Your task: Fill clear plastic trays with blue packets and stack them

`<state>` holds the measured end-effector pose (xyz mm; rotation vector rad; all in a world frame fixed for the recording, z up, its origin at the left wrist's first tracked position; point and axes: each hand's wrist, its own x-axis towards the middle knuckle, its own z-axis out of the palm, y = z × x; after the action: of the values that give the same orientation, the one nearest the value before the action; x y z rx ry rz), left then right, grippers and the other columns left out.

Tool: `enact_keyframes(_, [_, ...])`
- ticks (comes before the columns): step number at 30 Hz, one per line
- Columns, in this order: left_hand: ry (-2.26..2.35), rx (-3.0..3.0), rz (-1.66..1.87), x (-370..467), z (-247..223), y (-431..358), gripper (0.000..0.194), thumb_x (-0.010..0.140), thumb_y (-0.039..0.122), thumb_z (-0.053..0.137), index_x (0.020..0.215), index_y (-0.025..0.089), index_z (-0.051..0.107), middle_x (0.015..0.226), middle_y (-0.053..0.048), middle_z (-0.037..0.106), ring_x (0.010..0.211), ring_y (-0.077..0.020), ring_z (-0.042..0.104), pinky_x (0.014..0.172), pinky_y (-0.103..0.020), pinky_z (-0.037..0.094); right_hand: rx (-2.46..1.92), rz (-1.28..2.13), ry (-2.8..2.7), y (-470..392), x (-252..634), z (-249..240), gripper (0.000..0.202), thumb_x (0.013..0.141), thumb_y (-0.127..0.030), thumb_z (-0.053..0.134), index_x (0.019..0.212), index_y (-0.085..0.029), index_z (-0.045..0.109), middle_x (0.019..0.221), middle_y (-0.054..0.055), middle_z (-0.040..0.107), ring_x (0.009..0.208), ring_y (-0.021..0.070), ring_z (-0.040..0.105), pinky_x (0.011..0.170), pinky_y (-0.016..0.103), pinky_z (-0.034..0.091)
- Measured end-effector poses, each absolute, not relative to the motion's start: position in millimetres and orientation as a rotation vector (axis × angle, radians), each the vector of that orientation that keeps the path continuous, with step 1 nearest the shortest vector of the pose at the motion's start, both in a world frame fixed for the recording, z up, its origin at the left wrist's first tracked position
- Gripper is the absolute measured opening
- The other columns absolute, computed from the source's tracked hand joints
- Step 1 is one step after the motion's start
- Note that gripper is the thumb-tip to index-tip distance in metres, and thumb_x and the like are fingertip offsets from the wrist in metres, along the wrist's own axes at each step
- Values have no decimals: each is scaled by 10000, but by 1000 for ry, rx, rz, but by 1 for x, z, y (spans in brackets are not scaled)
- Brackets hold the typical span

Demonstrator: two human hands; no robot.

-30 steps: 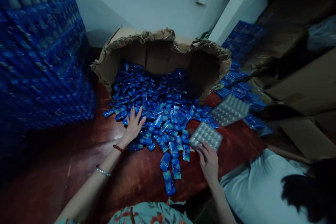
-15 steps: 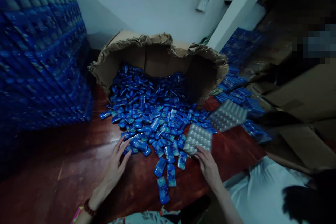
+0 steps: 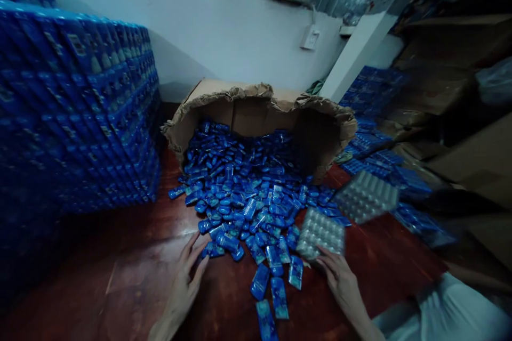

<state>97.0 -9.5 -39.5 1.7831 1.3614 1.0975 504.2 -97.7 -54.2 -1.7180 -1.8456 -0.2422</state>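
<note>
A pile of small blue packets (image 3: 240, 202) spills from a torn cardboard box (image 3: 256, 93) onto the dark red tabletop. My left hand (image 3: 188, 272) is at the pile's near left edge, fingers and thumb spread, close beside a few packets, with nothing held. The fingers of my right hand (image 3: 338, 274) are on the near edge of a clear plastic tray (image 3: 322, 232) with rows of bumps. This tray lies at the pile's right side. Several loose packets (image 3: 274, 293) trail toward me between my hands.
Tall stacks of blue packages (image 3: 92, 112) stand on the left. Another clear bumpy tray (image 3: 368, 197) lies to the right, with more blue packs (image 3: 420, 224) beyond it. A person's light clothing (image 3: 452, 309) shows at lower right. Cardboard boxes (image 3: 476, 160) are stacked behind.
My view has tilted up and shifted left, so everything appears lower and further right. Both hands keep nearly the same place by the packets and the tray.
</note>
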Motion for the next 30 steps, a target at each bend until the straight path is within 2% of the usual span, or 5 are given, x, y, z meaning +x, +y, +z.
enact_keyframes(5, [1301,1768,1117,102,-43,-12,336,883,391,437,1170,313,591,1375,-55,436,1258,-247,443,1044,-447,393,-1786,-430,-1712,-92,486,-58,234,854,-232,361,854,-223,595,897,105,644,824,245,600,765,438,486])
enact_keyframes(9, [1317,1761,1081,88,-52,-17,340,879,421,431,1154,315,601,1363,-51,453,1249,-257,450,1052,-472,378,-1935,-458,-1209,-81,499,-26,285,892,-380,304,735,-224,482,692,62,564,653,210,554,610,350,445])
enact_keyframes(14, [1465,1670,1147,65,-48,-22,352,860,439,470,1151,287,594,1331,-49,489,1245,-259,450,1075,-474,340,-1938,-662,-990,-67,501,40,326,927,-412,246,803,-199,460,817,120,585,746,230,556,660,365,409])
enact_keyframes(24, [1797,1384,1591,20,6,-25,403,905,404,425,1227,191,537,1270,-86,552,1180,-204,506,1050,-371,365,-782,-83,-2540,-59,240,-20,189,918,-205,384,896,-180,570,1056,73,648,1080,191,537,1016,455,334])
enact_keyframes(30, [1751,1698,1079,6,-17,-51,429,899,429,429,1264,219,508,1290,-93,539,1203,-229,487,1052,-443,346,-744,162,-2769,-69,230,-41,251,910,-294,445,1106,-176,550,1214,91,579,1188,212,466,1038,470,327])
